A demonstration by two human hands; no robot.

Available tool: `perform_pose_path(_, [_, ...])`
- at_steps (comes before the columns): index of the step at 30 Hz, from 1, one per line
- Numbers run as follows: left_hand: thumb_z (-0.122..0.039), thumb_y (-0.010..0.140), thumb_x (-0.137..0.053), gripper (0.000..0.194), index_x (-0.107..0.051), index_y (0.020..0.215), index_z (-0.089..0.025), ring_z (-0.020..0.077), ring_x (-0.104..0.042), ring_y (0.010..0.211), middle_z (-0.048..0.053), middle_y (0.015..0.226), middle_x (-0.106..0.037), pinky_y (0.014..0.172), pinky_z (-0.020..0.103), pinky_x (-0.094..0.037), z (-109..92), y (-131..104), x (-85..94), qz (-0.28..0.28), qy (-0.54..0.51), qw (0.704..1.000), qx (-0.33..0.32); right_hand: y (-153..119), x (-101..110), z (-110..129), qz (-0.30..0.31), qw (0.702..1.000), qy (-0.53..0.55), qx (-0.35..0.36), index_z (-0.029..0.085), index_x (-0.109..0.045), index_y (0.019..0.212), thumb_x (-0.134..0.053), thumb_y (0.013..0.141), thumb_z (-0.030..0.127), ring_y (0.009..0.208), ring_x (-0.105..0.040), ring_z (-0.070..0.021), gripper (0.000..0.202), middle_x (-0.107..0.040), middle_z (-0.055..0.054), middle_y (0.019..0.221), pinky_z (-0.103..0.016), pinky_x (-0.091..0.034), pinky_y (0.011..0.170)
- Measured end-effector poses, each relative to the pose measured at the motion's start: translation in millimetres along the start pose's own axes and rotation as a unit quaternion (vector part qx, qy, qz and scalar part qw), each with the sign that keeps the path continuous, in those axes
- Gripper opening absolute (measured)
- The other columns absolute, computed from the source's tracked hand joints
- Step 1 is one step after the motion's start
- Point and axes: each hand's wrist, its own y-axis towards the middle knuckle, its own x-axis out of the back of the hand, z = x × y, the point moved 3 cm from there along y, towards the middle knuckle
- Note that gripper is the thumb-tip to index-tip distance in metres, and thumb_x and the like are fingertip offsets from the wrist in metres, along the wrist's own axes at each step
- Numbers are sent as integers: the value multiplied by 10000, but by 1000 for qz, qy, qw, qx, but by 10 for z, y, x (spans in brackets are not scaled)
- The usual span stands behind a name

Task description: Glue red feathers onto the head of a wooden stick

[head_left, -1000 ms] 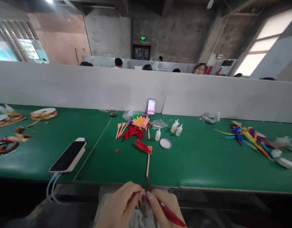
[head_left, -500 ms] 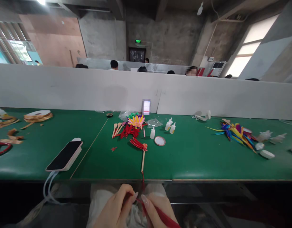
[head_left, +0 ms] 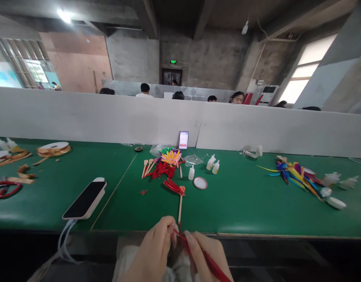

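My left hand and my right hand are at the table's front edge, fingertips close together. Both pinch a thin red ribbon, and a wider red strip of it runs back under the right hand. At its upper end the ribbon meets the lower tip of a pale wooden stick lying on the table. Red feathers fan out to the left from the stick's head. Part of the ribbon is hidden behind my fingers.
Beyond the stick lie red petals, wooden sticks, glue bottles and a small white dish. A phone with cables is at left, near scissors. Coloured feathers lie at right. A white partition closes the back.
Both hands have moved up nearer the table edge, still pinching the ribbon. The cord at the stick's end hangs less far below it. The camera view has tilted slightly upward.
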Motion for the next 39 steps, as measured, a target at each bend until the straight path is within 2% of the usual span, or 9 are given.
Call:
perform_pose_path(3, [-321,925,-292,248,-522,912,-229,132,-556,667,10,744,-594,651,220,-449,-75,21,28,2,-12,1000,-27,27,22,31,17,1000,8,-4,186,-457,521,-355,905,499,418,-426,-87,506,-420,33,449,-196,-317,441])
perform_pose_path(6, [-302,910,-355,183,-525,927,-235,129,-575,711,12,803,-605,666,211,-452,-109,39,56,-25,1,998,-66,73,22,50,56,998,34,-13,189,-412,500,-349,906,487,392,-396,-80,507,-381,44,421,-198,-297,429])
perform_pose_path(10, [-278,904,-374,150,-502,848,-223,114,-548,657,-2,755,-568,618,196,-438,-105,58,54,-36,29,995,-93,109,32,69,41,997,68,-19,192,-433,504,-374,902,472,379,-410,-82,491,-386,45,411,-196,-311,423])
perform_pose_path(13, [-256,914,-336,174,-487,835,-219,112,-527,637,-2,733,-549,597,197,-427,-106,79,36,-40,39,994,-91,114,15,41,34,997,65,-27,193,-447,509,-387,893,491,374,-412,-83,490,-397,43,405,-204,-291,412])
perform_pose_path(20, [-266,925,-277,246,-471,785,-208,107,-480,553,-17,643,-499,529,197,-392,-86,136,-40,-67,15,993,-93,132,-38,-42,73,989,90,-87,196,-396,492,-352,892,517,386,-378,-79,515,-354,47,402,-208,-277,434])
perform_pose_path(24, [-286,933,-269,277,-451,739,-206,105,-468,550,-21,623,-487,528,195,-383,-59,153,-53,-66,7,996,-66,145,-36,-6,73,986,99,-110,201,-395,491,-368,874,545,391,-389,-88,516,-367,41,408,-218,-277,433])
perform_pose_path(27, [-274,935,-285,246,-487,808,-211,99,-481,560,-26,637,-501,547,187,-394,-26,147,-47,-56,-3,997,-61,156,-43,-12,63,981,120,-142,204,-416,508,-380,859,568,375,-378,-92,508,-363,47,399,-221,-284,423])
perform_pose_path(30, [-263,920,-357,151,-504,934,-228,96,-538,655,-16,761,-566,613,178,-422,-1,129,-35,-45,-7,995,-88,161,-53,-45,57,974,144,-167,206,-406,505,-396,855,565,367,-371,-91,502,-356,51,391,-218,-297,422])
perform_pose_path(39, [-211,921,-331,153,-482,899,-223,92,-547,661,-20,753,-558,613,174,-420,-25,143,-14,-65,43,991,-113,158,-64,-8,62,976,135,-157,204,-488,525,-394,838,598,366,-368,-104,512,-371,41,395,-226,-290,401])
